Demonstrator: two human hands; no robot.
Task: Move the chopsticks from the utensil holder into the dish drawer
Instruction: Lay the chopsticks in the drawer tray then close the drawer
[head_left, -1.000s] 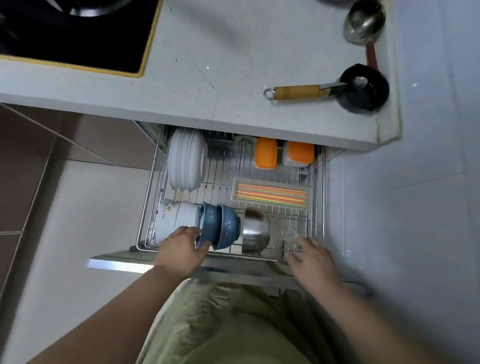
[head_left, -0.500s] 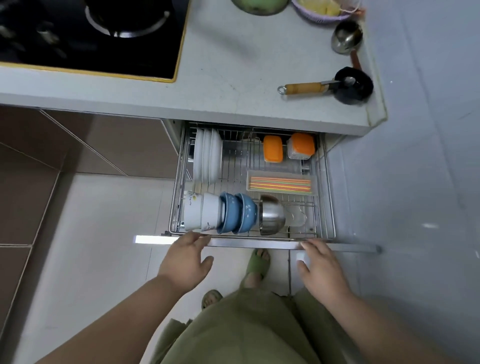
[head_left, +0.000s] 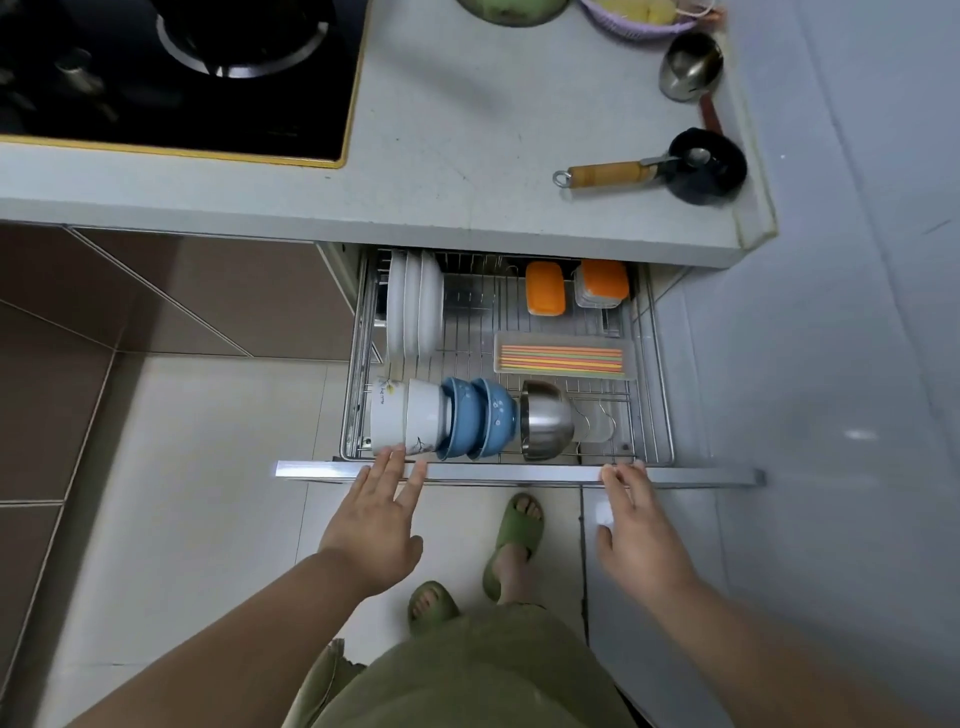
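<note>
The wire dish drawer (head_left: 660, 364) stands pulled out under the counter. Inside it, a clear tray holds coloured chopsticks (head_left: 561, 359) lying flat, right of the middle. My left hand (head_left: 376, 512) is open, its fingertips resting on the metal drawer front (head_left: 519, 474) near the white bowls. My right hand (head_left: 631, 525) is open too, its fingertips on the same front edge further right. Neither hand holds anything. No utensil holder is in view.
The drawer also holds upright white plates (head_left: 413, 306), white bowls (head_left: 408, 418), blue bowls (head_left: 480, 418), a steel bowl (head_left: 545, 421) and orange-lidded boxes (head_left: 571, 286). On the counter lie a black ladle (head_left: 701, 166), a steel ladle (head_left: 691, 65) and the stove (head_left: 171, 73). My sandalled feet (head_left: 514, 540) stand below.
The view has pulled back and up, so the drawer looks smaller and further away. Both hands have slid from inside the drawer edge to its front bar, fingers spread.
</note>
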